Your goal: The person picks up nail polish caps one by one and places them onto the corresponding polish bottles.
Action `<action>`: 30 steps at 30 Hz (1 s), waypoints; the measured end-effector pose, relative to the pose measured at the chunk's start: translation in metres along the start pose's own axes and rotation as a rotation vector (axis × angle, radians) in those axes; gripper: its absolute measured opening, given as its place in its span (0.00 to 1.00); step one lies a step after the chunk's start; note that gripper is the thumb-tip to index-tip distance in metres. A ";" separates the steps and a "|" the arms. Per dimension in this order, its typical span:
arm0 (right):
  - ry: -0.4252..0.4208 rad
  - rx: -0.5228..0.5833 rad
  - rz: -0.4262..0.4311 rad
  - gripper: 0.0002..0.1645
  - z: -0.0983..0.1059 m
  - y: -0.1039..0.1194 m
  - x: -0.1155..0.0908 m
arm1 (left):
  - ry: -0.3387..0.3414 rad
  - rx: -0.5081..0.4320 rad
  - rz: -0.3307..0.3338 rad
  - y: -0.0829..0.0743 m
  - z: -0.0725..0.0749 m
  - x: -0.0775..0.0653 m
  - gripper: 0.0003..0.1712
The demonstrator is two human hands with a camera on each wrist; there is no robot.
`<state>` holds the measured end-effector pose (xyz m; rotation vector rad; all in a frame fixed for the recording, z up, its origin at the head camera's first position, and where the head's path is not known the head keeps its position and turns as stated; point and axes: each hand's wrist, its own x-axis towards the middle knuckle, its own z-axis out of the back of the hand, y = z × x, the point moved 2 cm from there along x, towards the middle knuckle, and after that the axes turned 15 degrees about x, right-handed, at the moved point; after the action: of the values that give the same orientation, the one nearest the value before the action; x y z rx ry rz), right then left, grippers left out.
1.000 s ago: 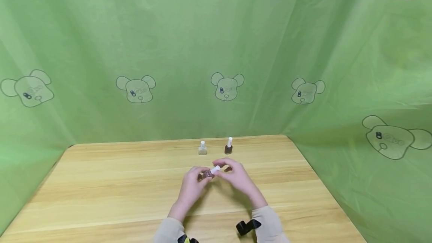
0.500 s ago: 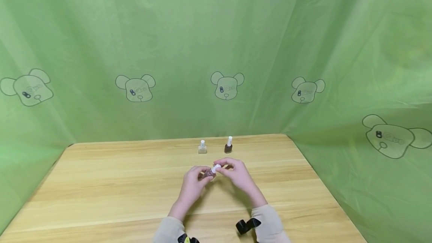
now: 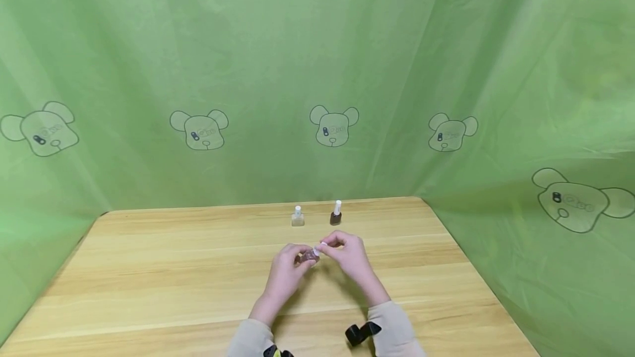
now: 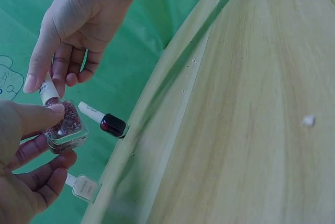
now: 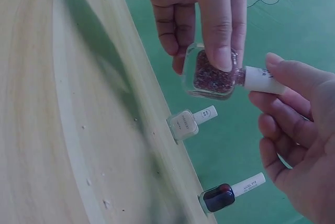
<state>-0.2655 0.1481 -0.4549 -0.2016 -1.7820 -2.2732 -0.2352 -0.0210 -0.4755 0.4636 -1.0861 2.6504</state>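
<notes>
My left hand (image 3: 286, 270) grips a small nail polish bottle (image 5: 213, 75) of clear glass filled with dark reddish glitter. Its thumb presses one flat side, and its fingers are behind the glass. The thumb and fingers of my right hand (image 3: 349, 255) pinch the bottle's white cap (image 5: 259, 80). In the right wrist view a short stretch of glittery neck shows between cap and glass; I cannot tell how far the cap is turned. The bottle is tilted, held above the wooden table (image 3: 173, 280), cap towards the right hand.
Beyond the hands, a clear nail polish bottle (image 3: 297, 217) and a dark red one (image 3: 335, 214) stand upright, white-capped, near the table's far edge. A green curtain (image 3: 278, 70) with bear drawings surrounds the table. A black strap (image 3: 362, 333) hangs at the right sleeve.
My right fingers have shifted along the white cap and now cover more of it. The glitter bottle has turned a little in my left hand. The two standing bottles have not moved.
</notes>
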 end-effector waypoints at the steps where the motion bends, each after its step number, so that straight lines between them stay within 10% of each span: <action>1: -0.010 0.000 0.000 0.07 0.000 -0.001 0.000 | 0.001 0.002 0.001 0.000 0.000 0.000 0.13; 16: 0.178 0.119 -0.021 0.25 0.003 -0.002 0.003 | 0.013 -0.099 0.065 0.004 0.001 0.002 0.16; 30: 0.183 0.099 -0.019 0.16 0.007 -0.006 0.004 | 0.015 -0.121 0.060 0.004 -0.001 0.002 0.16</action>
<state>-0.2715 0.1561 -0.4581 0.0404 -1.8017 -2.1321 -0.2389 -0.0228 -0.4782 0.3926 -1.2656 2.6156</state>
